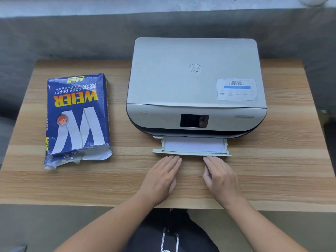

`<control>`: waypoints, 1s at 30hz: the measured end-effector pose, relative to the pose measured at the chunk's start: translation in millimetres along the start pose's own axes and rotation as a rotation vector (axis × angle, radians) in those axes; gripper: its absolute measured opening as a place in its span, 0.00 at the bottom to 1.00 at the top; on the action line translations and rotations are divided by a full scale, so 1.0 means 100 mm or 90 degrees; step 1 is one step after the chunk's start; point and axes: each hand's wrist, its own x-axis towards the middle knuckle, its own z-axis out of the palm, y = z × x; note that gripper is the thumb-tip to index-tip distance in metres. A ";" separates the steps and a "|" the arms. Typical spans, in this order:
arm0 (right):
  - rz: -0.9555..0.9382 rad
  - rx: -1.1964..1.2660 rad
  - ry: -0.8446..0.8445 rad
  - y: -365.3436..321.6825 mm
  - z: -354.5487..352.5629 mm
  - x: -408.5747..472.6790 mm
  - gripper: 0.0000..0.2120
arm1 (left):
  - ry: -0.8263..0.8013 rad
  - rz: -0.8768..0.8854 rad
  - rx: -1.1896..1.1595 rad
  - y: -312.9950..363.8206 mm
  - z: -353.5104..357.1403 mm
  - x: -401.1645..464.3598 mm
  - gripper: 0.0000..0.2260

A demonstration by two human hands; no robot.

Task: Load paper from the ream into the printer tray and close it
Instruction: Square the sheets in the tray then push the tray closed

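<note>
Blue wrapper marks the ream (77, 119), which lies flat on the left of the table (291, 160), its torn near end open and crumpled, well apart from everything else. A bare strip of wood grain separates it from the printer (195, 84), which sits to the right with its back edge past the table's far edge. The tray (190, 152) sticks partway out of the printer's front, low over the wood, with white paper (194, 144) lying flat inside it. The left hand (161, 176) and right hand (221, 177) lie flat and open, palms down, holding nothing, fingertips at the tray's front lip, a gap of bare wood between them. Open table runs right of the printer and along the near edge. Behind the table a grey wall rises; below it, grey floor and dark trousers.
</note>
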 end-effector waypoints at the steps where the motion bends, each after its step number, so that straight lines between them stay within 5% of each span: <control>1: -0.005 0.001 -0.010 0.00 0.01 -0.02 0.19 | -0.005 -0.006 -0.001 -0.01 0.00 0.00 0.25; 30: -0.017 0.027 -0.148 -0.12 -0.03 0.41 0.33 | -0.047 -0.012 0.025 -0.24 -0.11 0.32 0.31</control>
